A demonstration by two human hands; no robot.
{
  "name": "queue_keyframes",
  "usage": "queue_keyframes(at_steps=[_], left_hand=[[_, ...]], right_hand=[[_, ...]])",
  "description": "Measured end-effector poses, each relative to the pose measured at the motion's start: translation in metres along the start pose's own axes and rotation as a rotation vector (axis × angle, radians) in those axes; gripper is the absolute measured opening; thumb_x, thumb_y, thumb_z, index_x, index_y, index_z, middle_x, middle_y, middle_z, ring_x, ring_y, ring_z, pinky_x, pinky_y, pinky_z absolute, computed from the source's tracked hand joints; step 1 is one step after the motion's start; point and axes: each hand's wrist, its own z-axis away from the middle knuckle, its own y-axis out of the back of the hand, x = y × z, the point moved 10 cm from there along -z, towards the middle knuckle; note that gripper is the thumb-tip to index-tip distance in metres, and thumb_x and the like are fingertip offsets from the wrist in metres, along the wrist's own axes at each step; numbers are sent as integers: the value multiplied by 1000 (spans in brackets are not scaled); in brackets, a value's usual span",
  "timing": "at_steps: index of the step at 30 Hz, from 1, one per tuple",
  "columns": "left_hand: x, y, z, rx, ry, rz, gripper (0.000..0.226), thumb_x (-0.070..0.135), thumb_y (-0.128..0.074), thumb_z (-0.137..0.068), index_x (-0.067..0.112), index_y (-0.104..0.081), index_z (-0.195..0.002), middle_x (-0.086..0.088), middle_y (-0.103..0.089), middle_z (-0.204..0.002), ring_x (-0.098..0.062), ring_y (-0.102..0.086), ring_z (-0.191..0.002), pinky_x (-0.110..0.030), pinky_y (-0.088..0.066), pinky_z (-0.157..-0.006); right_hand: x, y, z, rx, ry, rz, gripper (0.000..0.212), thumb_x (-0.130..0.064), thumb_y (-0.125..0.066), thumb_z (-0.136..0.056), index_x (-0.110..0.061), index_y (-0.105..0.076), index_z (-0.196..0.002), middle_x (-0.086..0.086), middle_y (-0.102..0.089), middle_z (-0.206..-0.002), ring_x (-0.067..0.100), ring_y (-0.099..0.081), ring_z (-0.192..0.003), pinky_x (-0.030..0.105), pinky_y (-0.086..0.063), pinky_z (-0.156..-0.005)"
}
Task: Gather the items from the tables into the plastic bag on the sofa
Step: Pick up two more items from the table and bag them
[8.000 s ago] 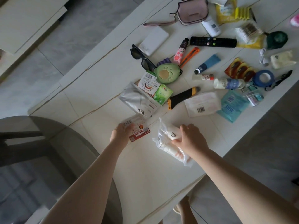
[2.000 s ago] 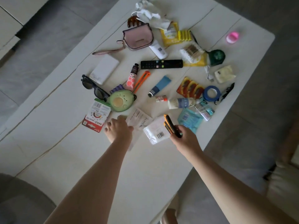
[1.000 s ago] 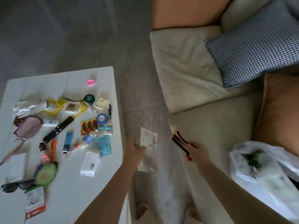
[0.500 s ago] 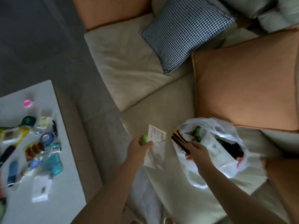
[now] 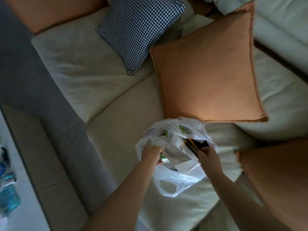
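Note:
A white plastic bag (image 5: 173, 182) lies open on the cream sofa seat (image 5: 123, 124). My left hand (image 5: 150, 155) is at the bag's left rim, closed on a green packet (image 5: 164, 158) and a silver sachet (image 5: 176, 153) that reach into the opening. My right hand (image 5: 209, 157) holds a black and yellow utility knife (image 5: 191, 146), whose tip points into the bag's mouth. Green and white items show deeper inside the bag.
An orange cushion (image 5: 210, 72) stands just behind the bag, a checked cushion (image 5: 141, 29) further back, another orange cushion (image 5: 280, 180) to the right. The white table's edge (image 5: 18, 194) with a teal packet (image 5: 8, 199) is at the far left, grey floor between.
Both hands have moved forward from in front of the bag into its opening, carrying the packets and the knife. The view has shifted further over the sofa.

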Motion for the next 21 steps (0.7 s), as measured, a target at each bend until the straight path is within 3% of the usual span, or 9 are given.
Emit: queue_keyframes(at_steps=[2,5,7,9,12,14,16,19,21], left_hand=[[-3,-10,-8,18,26,47,23,-4,-55,-88,-6,-53,-110,-30,-53,-119,-44,-62,-97,-48,-58,-73],[-2,-16,-18,25,-25,-78,48,-2,-59,-87,7,-45,-133,-19,-48,-132,-41,-55,-114,-49,-55,-85],[11,-18,-19,29,-200,-407,56,6,-64,-85,17,-43,-136,-9,-52,-132,-33,-55,-117,-43,-52,-91],[18,-17,-18,56,-329,-628,57,11,-64,-85,19,-42,-136,-3,-56,-128,-27,-56,-114,-34,-48,-88],[17,-14,-14,52,-374,-725,39,14,-53,-90,18,-46,-128,-6,-61,-112,-25,-57,-96,-30,-40,-74],[14,-5,-16,101,-363,-946,28,17,-44,-92,14,-52,-118,-10,-62,-110,-29,-57,-100,-36,-43,-80],[14,14,-20,224,-340,-1088,32,25,-42,-94,16,-52,-123,-13,-56,-124,-32,-52,-116,-39,-43,-93],[4,41,-29,327,-245,-963,55,42,-45,-94,17,-34,-142,-16,-40,-141,-33,-41,-129,-42,-37,-104],[-8,51,-40,303,-156,-648,64,40,-50,-94,13,-24,-147,-18,-37,-143,-35,-40,-130,-43,-36,-107]], right_hand=[[7,-2,-10,-12,-53,-158,16,-10,-49,-88,0,-62,-92,14,-61,-73,30,-60,-73,41,-51,-67],[2,-13,-16,-111,-56,-312,13,-6,-47,-91,-3,-60,-91,12,-56,-77,23,-54,-74,38,-51,-67],[-5,-16,-16,-152,6,-227,13,-6,-45,-92,-11,-57,-93,4,-53,-79,20,-51,-78,41,-48,-76],[-10,-18,-13,-170,97,-108,21,-1,-44,-91,-19,-53,-86,-2,-50,-74,17,-47,-72,30,-43,-71],[-11,-13,-8,-87,175,48,19,5,-46,-86,-6,-62,-89,12,-62,-85,23,-53,-77,21,-36,-61],[-28,-1,-9,41,280,185,22,0,-49,-84,-4,-65,-98,14,-68,-95,23,-57,-80,28,-45,-70],[-54,5,-13,130,404,316,28,-6,-52,-85,-8,-64,-110,13,-67,-111,25,-59,-97,41,-48,-92],[-82,-23,-19,-30,505,531,46,-21,-51,-93,-13,-41,-138,7,-43,-145,26,-32,-138,40,-28,-113],[-87,-48,-23,-112,533,688,55,-28,-50,-94,-17,-30,-144,5,-37,-149,26,-25,-142,41,-26,-113]])
